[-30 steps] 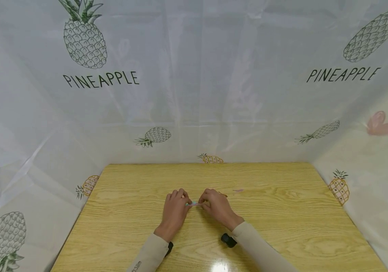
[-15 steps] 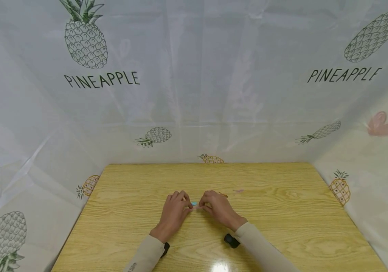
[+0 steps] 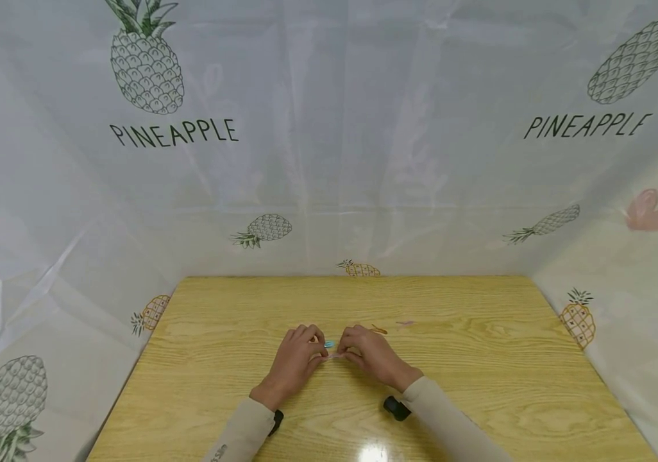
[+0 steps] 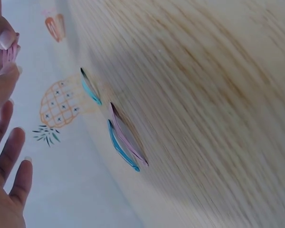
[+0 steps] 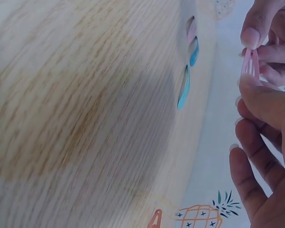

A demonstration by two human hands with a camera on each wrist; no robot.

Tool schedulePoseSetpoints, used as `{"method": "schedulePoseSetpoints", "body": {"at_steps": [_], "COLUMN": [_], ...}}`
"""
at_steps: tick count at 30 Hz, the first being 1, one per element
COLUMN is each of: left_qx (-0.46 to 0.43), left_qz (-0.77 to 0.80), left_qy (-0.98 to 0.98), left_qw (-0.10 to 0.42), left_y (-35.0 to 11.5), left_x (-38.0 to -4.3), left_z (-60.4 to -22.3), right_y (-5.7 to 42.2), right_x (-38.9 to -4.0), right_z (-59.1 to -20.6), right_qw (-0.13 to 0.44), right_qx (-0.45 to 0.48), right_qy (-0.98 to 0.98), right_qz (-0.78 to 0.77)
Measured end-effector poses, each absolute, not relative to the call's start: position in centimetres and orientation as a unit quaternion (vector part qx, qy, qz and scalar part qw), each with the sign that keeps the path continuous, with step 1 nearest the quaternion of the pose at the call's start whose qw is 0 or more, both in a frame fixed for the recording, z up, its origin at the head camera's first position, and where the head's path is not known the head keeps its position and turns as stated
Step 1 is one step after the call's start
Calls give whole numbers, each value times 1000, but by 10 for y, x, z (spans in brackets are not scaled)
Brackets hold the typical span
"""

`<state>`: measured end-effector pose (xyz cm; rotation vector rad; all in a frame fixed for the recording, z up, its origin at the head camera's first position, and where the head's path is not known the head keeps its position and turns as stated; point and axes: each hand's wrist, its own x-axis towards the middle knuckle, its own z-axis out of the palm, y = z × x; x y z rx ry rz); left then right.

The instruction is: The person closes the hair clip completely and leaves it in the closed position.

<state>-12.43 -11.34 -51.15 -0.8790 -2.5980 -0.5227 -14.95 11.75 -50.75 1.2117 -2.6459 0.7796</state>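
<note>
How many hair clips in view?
6: pink clip held between left hand and right hand; teal clip, mauve clip, blue clip near the left; orange clip, lilac clip beyond the right. Others may be hidden.

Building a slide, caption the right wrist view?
Left hand and right hand pinching a pink clip; a teal clip and a blue clip on the table.

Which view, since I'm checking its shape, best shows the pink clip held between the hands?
The right wrist view: the pink clip appears clearest there, its slotted middle uncovered. The left wrist view catches it near the left edge, partly hidden; the head view shows only a thin, pale strip.
</note>
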Motion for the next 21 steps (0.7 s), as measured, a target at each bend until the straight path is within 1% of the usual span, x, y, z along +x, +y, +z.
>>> {"method": "schedulePoseSetpoints", "body": {"at_steps": [3,10,17,21], "left_qx": [-317,-327,-347,-344], "left_qz": [-193,-201,-209,-213], "left_qy": [-912,-913,-903,-905], "left_qw": [172,140,142,133], "left_y": [-114,-116,-119,-120], "left_x": [-124,-124,-124,-124], "left_z": [-510,-508,-507,-506], "right_y": [118,120,121,121], "right_x": [-150,-151,-149,-147], "right_z": [-506,-506,-505,-505], "right_qw": [66,63,48,43], "right_qx": [410,429,447,441], "right_qy": [-871,-858,-845,-848], "right_qz": [261,273,289,291]}}
